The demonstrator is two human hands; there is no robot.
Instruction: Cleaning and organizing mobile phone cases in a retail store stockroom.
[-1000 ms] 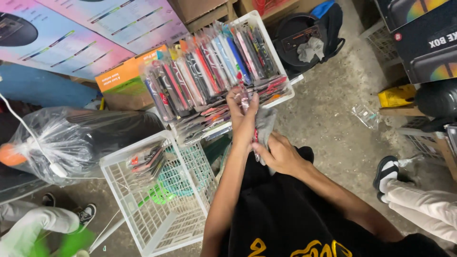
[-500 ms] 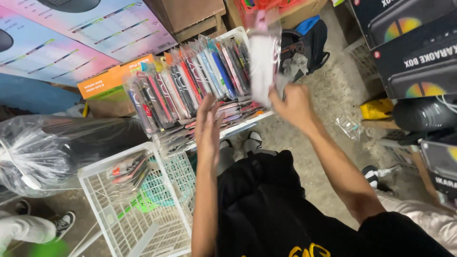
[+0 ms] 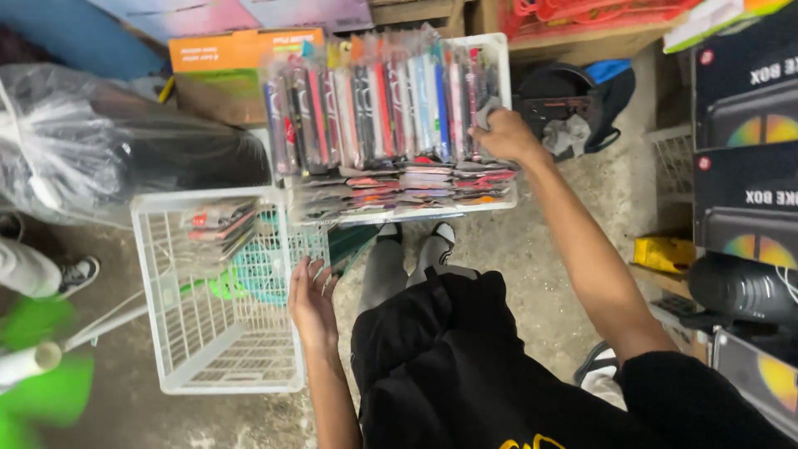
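Observation:
A white wire basket [image 3: 502, 48] holds a row of upright flat packets [image 3: 374, 116] in clear wrap, red, blue, black and white, with more packets [image 3: 416, 183] lying flat in front. My right hand [image 3: 505, 137] is at the right end of the row, fingers closed on a greyish clear packet [image 3: 487, 108] set among the others. My left hand [image 3: 309, 301] hangs lower, fingers apart and holding nothing, beside the right rim of a second white basket [image 3: 170, 349]. That basket contains a few packets [image 3: 218, 226] and a green item [image 3: 249, 278].
A clear plastic bag over something black [image 3: 108, 145] lies at the left, an orange box [image 3: 241, 50] behind. Black printed boxes [image 3: 744, 125] stack at the right, a black bag [image 3: 573, 96] by the full basket. Another person's shoe [image 3: 76, 274] is at the left edge.
My right hand, which held a packet up above the basket, has come down to the right end of the row. My left hand has dropped from the packets to the lower basket's rim.

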